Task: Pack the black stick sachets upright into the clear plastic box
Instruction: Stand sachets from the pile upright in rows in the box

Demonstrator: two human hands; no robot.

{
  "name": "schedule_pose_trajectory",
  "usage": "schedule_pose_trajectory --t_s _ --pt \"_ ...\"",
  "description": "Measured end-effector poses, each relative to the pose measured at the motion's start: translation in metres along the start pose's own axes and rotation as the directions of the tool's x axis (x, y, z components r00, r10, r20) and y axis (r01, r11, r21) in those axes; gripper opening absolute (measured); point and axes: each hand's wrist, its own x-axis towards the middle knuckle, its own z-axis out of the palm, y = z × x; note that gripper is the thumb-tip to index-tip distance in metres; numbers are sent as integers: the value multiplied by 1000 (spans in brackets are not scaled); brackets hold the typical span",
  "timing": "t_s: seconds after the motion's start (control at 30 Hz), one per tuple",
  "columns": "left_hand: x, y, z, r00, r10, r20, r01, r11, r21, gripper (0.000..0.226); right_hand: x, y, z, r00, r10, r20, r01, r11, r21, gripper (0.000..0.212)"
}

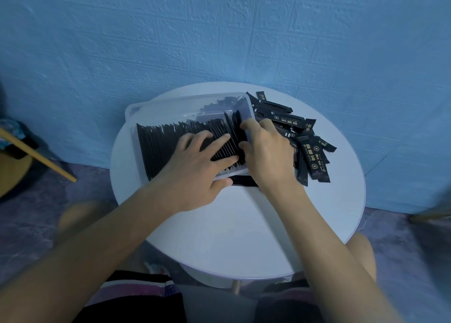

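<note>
A clear plastic box (146, 111) sits on the round white table (231, 225), nearly filled with a row of black stick sachets (166, 144) standing on edge. My left hand (197, 166) lies flat on top of the row, fingers spread and pressing the sachets leftward, thumb at the box's near rim. My right hand (266, 151) is at the box's right end, its fingers curled round a few sachets (238, 124) standing in the gap there. A loose pile of black sachets (310, 149) lies on the table right of the box.
One sachet (244, 181) lies flat on the table just in front of the box, partly under my right wrist. A blue textured wall stands behind the table. A wooden stick (36, 154) and a chair sit at the left.
</note>
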Motion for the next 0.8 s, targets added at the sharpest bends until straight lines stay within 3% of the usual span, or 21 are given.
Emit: schedule_pose_trajectory --t_s 0.17,0.43,0.57,0.8 --pt "0 -1 0 1000 1 11 -1 1000 7 58 5 1 -2 991 -111 69 111 994 10 54" --pt "1 -2 1 1000 -3 4 3 1000 3 60 6 2 1 993 -45 113 44 999 17 17" --pt "1 -2 0 1000 -3 3 3 1000 -1 61 7 3 -1 992 -35 122 31 999 32 8" --pt "-7 -10 -3 998 -58 16 59 998 -5 60 6 -1 -12 984 -85 158 69 993 99 33"
